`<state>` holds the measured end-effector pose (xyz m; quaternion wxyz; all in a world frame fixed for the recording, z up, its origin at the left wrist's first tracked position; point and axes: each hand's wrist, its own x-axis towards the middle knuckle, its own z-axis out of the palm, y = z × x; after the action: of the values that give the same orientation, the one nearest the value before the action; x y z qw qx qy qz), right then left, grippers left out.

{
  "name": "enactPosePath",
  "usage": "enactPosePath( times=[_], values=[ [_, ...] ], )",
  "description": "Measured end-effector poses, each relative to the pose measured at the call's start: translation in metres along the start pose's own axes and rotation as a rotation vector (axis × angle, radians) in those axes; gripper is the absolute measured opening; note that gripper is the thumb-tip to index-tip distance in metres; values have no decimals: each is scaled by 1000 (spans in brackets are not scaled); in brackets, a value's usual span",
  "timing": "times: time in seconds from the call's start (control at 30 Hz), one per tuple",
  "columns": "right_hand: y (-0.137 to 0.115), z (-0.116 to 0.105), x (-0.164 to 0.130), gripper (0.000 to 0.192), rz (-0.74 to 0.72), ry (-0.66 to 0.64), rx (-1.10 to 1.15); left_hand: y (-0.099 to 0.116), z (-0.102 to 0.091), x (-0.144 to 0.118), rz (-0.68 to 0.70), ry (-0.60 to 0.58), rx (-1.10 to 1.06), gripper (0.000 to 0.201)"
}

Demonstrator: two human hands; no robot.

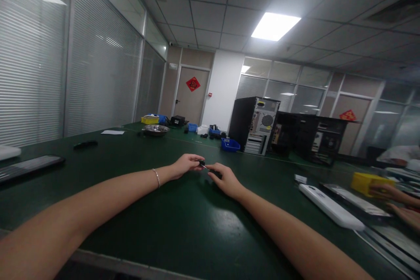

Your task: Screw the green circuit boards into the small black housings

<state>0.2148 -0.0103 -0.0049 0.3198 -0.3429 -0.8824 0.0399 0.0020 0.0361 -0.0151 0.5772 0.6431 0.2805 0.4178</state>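
The left hand (187,165) pinches a small black part (202,163) between its fingers; the right hand (226,179) is closed around the dark handle of a slim tool (215,173), whose thin metal shaft points at the part; the two hands are near each other above the middle of the bench (183,227); whether the tip touches the part is too small to tell. The part looks light and stiff, perhaps hard plastic, and may slip or twist if pinched at one corner; its sides would give the best hold, with fingertips away from the tip; the tool also seems light and rigid, best held by the handle, since the bare shaft offers little grip. The green surface around the hands is open to the left and towards the bench's near edge, which runs below the forearms; farther off, a blue tray (230,145) and a tower (254,124) limit reach forward; at the right, a white strip (331,206) lies well apart, with a co-worker's hands beyond it by a yellow box (367,183).
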Motion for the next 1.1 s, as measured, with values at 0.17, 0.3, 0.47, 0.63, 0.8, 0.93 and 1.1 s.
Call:
enactPosePath(
  times=[0.17, 0.3, 0.47, 0.63, 0.8, 0.93, 1.1],
  values=[
    [-1, 0, 1, 23, -16, 7, 25, 0, 5, -1, -19, -77, -82, 27],
    [1, 0, 0, 23, -25, 9, 50, -1, 4, -2, 0, -82, -90, 26],
    [1, -3, 0, 22, -34, 1, 65, 0, 3, -5, 30, -112, -11, 30],
    [3, -2, 0, 22, -21, 13, 65, 1, 3, -5, 41, -121, 137, 25],
    [4, 2, 1, 25, -4, 63, 55, -4, -1, 0, 82, -50, 231, 21],
    [3, 0, 0, 25, 15, 49, 18, -6, -8, 4, 122, -17, 255, 25],
    [3, -1, -1, 23, 52, 18, -46, -9, -12, 8, 152, -21, 314, 25]
  ],
)
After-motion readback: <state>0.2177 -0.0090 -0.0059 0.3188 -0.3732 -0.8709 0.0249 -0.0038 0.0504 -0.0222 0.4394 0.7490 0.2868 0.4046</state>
